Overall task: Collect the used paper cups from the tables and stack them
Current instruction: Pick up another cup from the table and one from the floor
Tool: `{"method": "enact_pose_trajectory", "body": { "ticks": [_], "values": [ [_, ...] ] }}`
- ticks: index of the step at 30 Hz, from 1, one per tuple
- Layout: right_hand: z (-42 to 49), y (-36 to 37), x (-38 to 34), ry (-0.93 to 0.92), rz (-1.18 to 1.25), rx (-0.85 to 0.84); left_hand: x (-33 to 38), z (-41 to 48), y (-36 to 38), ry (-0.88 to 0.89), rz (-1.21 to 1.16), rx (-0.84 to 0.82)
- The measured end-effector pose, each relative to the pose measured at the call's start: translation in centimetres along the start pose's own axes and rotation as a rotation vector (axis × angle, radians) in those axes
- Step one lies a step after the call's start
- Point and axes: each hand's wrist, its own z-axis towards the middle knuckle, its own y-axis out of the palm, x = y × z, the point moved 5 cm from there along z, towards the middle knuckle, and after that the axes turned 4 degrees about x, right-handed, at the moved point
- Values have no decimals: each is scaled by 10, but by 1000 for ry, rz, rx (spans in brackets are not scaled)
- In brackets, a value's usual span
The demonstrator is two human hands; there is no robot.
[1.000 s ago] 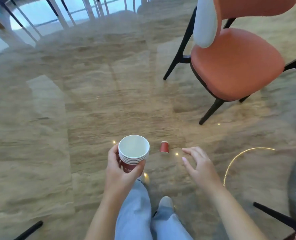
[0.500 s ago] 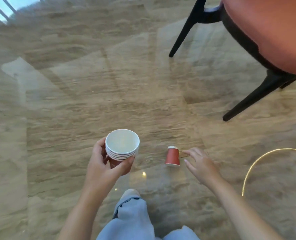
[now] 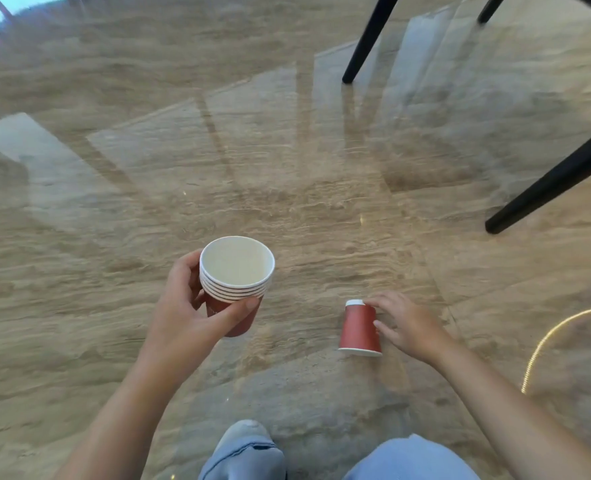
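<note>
Left hand (image 3: 186, 313) grips the stack of cups (image 3: 235, 282), thumb and fingers wrapped round it. Single red cup (image 3: 360, 327) sits on the floor (image 3: 287, 168); right hand (image 3: 408, 323), fingers spread, touches its side without closing on it.

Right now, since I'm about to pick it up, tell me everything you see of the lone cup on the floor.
The cup is red paper with a white rim. Its wide rim faces the person, narrow base away; inverted or on its side, I cannot tell. It sits on the floor; right fingers touch its side.
</note>
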Motion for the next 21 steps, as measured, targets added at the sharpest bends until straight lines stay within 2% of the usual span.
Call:
{"method": "enact_pose_trajectory", "body": {
  "ticks": [11,21],
  "values": [
    [5,34,1,-243,-266,-145,-4,-1,6,54,146,-41],
    [9,43,-2,-209,-277,-94,1,-4,10,95,156,-36]
  ]
}}
